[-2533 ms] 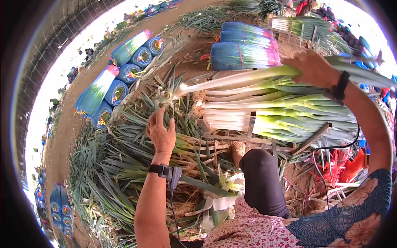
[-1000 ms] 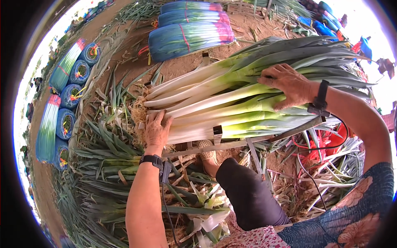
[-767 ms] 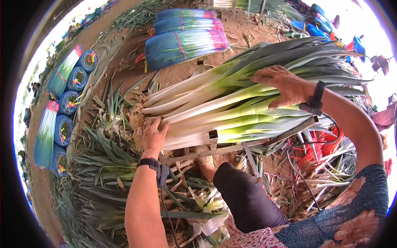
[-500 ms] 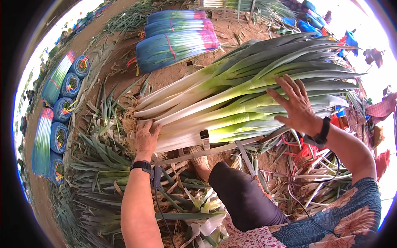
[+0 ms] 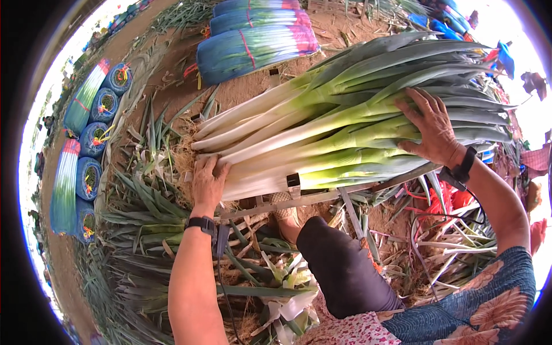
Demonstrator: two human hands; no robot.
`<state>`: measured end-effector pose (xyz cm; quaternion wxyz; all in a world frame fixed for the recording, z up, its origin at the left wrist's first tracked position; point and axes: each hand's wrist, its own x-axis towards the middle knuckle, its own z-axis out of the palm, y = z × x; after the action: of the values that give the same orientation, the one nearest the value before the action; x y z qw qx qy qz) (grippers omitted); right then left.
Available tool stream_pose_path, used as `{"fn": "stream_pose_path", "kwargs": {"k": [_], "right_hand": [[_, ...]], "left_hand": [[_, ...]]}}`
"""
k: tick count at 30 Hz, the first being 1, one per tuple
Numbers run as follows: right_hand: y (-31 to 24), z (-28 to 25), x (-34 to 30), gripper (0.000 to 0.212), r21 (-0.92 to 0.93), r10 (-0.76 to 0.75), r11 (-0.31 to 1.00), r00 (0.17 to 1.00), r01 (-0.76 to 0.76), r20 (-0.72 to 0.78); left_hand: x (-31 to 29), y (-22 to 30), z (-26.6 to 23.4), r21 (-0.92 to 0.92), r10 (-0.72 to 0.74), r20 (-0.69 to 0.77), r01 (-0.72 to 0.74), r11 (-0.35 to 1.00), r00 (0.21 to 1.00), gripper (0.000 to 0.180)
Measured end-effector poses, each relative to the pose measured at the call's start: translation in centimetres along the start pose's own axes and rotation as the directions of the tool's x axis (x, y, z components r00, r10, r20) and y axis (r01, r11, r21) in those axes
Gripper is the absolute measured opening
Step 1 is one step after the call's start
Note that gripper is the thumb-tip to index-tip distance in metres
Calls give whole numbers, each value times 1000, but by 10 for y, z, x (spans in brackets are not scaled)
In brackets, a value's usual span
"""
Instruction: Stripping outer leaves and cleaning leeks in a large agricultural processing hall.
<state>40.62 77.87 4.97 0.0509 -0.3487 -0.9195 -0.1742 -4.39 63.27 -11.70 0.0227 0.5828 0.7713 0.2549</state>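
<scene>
A large pile of leeks [image 5: 339, 126] lies across a low metal frame [image 5: 316, 198], white root ends to the left and dark green leaves to the right. My left hand [image 5: 209, 183] rests on the near white stalks by the roots, thumb apart from slightly bent fingers. Over on the leafy half, my right hand [image 5: 430, 127] lies with spread fingers against the leaves. Neither hand is wrapped round a stalk. Pale roots [image 5: 183, 158] fringe the left end of the pile.
Wrapped leek bundles [image 5: 259, 49] lie beyond the frame, and more bundles [image 5: 92, 144] are stacked at far left. Loose leeks and trimmed leaves [image 5: 144, 247] cover the ground at near left. Red plastic strands [image 5: 440, 201] lie at right. My knee [image 5: 345, 264] is close below the frame.
My right hand has moved slightly right and up and come down onto the leaves. My left hand stays at the root end. The whole view has shifted a little.
</scene>
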Motion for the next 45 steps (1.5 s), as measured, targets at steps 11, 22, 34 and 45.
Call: {"fn": "stream_pose_path", "kwargs": {"k": [11, 22, 34, 45], "right_hand": [[-43, -12, 67, 57, 140, -147, 973, 961, 183, -234], [-66, 14, 69, 50, 104, -118, 988, 993, 115, 25], [-67, 11, 68, 44, 124, -94, 988, 995, 89, 29], [-74, 20, 81, 32, 173, -73, 982, 997, 73, -5]], "left_hand": [[-3, 1, 11, 2, -25, -56, 26, 1000, 998, 45], [-75, 15, -2, -193, -56, -80, 40, 980, 995, 58], [-461, 34, -185, -187, -743, 286, 796, 576, 605, 38], [-573, 82, -242, -156, -873, 123, 878, 452, 472, 35]]}}
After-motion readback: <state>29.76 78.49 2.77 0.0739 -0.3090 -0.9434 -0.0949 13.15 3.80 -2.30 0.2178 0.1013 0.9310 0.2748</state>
